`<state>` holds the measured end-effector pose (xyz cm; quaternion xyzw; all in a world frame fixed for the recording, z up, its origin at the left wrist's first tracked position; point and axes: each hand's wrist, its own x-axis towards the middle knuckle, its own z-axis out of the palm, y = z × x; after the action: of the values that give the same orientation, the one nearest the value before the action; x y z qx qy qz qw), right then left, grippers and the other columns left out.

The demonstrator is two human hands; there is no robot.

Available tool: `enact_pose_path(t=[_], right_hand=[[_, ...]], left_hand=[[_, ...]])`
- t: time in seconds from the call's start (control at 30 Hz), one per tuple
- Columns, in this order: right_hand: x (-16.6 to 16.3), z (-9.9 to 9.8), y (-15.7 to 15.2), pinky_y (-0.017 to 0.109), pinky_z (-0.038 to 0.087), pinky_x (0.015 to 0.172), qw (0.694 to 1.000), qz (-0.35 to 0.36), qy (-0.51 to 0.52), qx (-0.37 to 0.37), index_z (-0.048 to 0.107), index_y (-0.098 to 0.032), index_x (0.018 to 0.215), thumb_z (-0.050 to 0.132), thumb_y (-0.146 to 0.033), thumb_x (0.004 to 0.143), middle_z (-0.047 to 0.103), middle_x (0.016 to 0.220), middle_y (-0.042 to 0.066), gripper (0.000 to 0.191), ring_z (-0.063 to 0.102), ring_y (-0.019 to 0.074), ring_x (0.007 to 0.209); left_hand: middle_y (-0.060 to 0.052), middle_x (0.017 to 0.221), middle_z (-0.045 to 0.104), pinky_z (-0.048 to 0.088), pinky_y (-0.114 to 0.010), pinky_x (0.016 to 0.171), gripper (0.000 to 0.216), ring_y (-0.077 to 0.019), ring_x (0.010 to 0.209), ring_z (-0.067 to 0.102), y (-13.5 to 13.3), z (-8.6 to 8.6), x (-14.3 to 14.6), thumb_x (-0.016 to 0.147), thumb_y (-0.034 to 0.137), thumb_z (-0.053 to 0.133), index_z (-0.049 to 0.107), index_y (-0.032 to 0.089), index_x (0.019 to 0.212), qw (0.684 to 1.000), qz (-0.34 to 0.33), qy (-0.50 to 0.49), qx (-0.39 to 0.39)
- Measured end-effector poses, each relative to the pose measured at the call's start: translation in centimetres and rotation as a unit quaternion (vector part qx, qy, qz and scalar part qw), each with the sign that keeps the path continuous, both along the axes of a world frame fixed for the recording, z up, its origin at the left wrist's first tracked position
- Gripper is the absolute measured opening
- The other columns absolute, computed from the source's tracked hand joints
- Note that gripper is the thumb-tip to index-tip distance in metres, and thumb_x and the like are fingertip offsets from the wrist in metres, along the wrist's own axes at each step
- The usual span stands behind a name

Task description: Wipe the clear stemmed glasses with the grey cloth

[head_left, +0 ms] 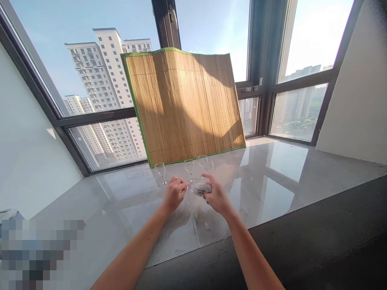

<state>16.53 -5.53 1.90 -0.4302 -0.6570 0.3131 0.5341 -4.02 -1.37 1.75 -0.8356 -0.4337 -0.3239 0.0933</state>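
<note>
Between my hands a clear stemmed glass (192, 186) is held on its side. My left hand (174, 192) pinches it at the left end, by what looks like the stem or foot. At the other end, my right hand (215, 193) is closed on a grey cloth (202, 188), pressed at the bowl; whether the cloth goes inside the bowl I cannot tell. Just beyond my hands stand more stemmed glasses, upright: one at the left (160, 170), one in the middle (189, 167), and a pair close together at the right, the nearer glass (208, 166) overlapping the farther.
A bamboo mat (187, 104) with green edging leans against the window behind the glasses. The glossy grey tiled sill (127, 213) reaches to its dark front edge. White walls flank the window on both sides. A blurred-out patch (36, 253) covers the lower left.
</note>
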Motion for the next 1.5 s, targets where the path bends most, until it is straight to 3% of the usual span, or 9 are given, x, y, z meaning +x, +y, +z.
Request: enact_pose_path(t=[0.17, 0.3, 0.4, 0.6, 0.83, 0.93, 1.03, 1.27, 1.5], right_hand=[[0.2, 1.3, -0.5, 0.020, 0.037, 0.048, 0.976, 0.043, 0.206, -0.048, 0.048, -0.022, 0.125, 0.062, -0.028, 0.070, 0.054, 0.069, -0.006, 0.058, 0.048, 0.0100, 0.054], [0.7, 1.7, -0.3, 0.019, 0.037, 0.045, 0.970, -0.065, 0.232, -0.030, 0.050, -0.022, 0.122, 0.063, -0.032, 0.071, 0.055, 0.072, -0.004, 0.054, 0.047, 0.0094, 0.053], [0.4, 0.9, 0.3, 0.022, 0.042, 0.050, 0.976, -0.131, 0.173, -0.004, 0.052, -0.020, 0.118, 0.060, -0.027, 0.071, 0.059, 0.074, -0.002, 0.048, 0.052, 0.0115, 0.057], [-1.5, -1.2, 1.3, 0.027, 0.046, 0.070, 0.992, -0.128, -0.017, -0.006, 0.053, -0.023, 0.118, 0.057, -0.020, 0.072, 0.065, 0.085, 0.001, 0.046, 0.062, 0.0170, 0.075], [-1.4, -2.4, 2.2, 0.029, 0.045, 0.071, 0.991, -0.112, -0.029, -0.066, 0.051, -0.023, 0.119, 0.057, -0.018, 0.069, 0.065, 0.082, 0.002, 0.051, 0.062, 0.0191, 0.077], [-1.5, -2.3, 2.2, 0.027, 0.045, 0.063, 0.990, 0.004, 0.071, -0.123, 0.050, -0.019, 0.116, 0.063, -0.021, 0.062, 0.064, 0.075, -0.001, 0.055, 0.060, 0.0169, 0.067], [-1.2, -1.5, 1.8, 0.025, 0.044, 0.059, 0.972, 0.051, 0.149, -0.173, 0.051, -0.018, 0.113, 0.068, -0.024, 0.057, 0.062, 0.070, -0.003, 0.059, 0.058, 0.0152, 0.062], [0.6, 0.4, 1.1, 0.022, 0.039, 0.049, 0.954, -0.073, 0.254, -0.143, 0.053, -0.020, 0.111, 0.070, -0.035, 0.059, 0.059, 0.071, -0.003, 0.057, 0.051, 0.0104, 0.053], [1.3, 0.1, 1.3, 0.022, 0.041, 0.046, 0.937, -0.132, 0.301, -0.120, 0.051, -0.019, 0.116, 0.072, -0.036, 0.059, 0.056, 0.068, -0.004, 0.064, 0.051, 0.0118, 0.054]], left_hand=[[-0.007, 0.094, 0.060, 0.040, -0.037, 0.084, 0.015, -0.0226, 0.092, 0.048, -0.3, 0.0, 0.4, 0.084, 0.022, 0.061, 0.075, 0.025, 0.086, 0.998, 0.055, -0.008, 0.008], [-0.005, 0.077, 0.059, 0.039, -0.035, 0.079, 0.015, -0.0218, 0.085, 0.048, -0.1, -0.1, 0.5, 0.085, 0.028, 0.060, 0.075, 0.025, 0.081, 0.993, 0.099, -0.063, -0.010], [-0.003, 0.072, 0.061, 0.040, -0.032, 0.075, 0.021, -0.0184, 0.077, 0.050, 0.1, -0.3, 0.8, 0.086, 0.033, 0.058, 0.073, 0.021, 0.079, 0.983, 0.054, -0.156, -0.082], [-0.001, 0.074, 0.062, 0.041, -0.024, 0.065, 0.034, -0.0128, 0.069, 0.051, -0.5, -0.7, 2.3, 0.081, 0.048, 0.063, 0.069, 0.015, 0.079, 0.872, -0.124, -0.362, -0.305], [-0.001, 0.073, 0.059, 0.045, -0.024, 0.070, 0.037, -0.0106, 0.068, 0.053, -1.1, -0.5, 2.4, 0.074, 0.050, 0.071, 0.068, 0.015, 0.086, 0.757, -0.139, -0.500, -0.397], [-0.001, 0.075, 0.060, 0.044, -0.024, 0.069, 0.037, -0.0114, 0.070, 0.054, -0.8, -0.4, 2.4, 0.073, 0.049, 0.072, 0.068, 0.015, 0.089, 0.772, -0.131, -0.496, -0.376], [-0.001, 0.070, 0.058, 0.042, -0.024, 0.065, 0.038, -0.0118, 0.066, 0.052, 0.0, -0.8, 2.1, 0.074, 0.051, 0.068, 0.067, 0.014, 0.082, 0.823, -0.078, -0.460, -0.325], [0.000, 0.064, 0.059, 0.038, -0.024, 0.058, 0.028, -0.0123, 0.059, 0.052, 2.0, -2.9, 1.2, 0.079, 0.042, 0.061, 0.065, 0.015, 0.075, 0.915, -0.039, -0.303, -0.265], [-0.002, 0.082, 0.069, 0.047, -0.026, 0.067, 0.029, -0.0135, 0.069, 0.061, 2.3, -3.6, 1.4, 0.076, 0.029, 0.061, 0.066, 0.017, 0.102, 0.931, -0.043, -0.241, -0.269]])
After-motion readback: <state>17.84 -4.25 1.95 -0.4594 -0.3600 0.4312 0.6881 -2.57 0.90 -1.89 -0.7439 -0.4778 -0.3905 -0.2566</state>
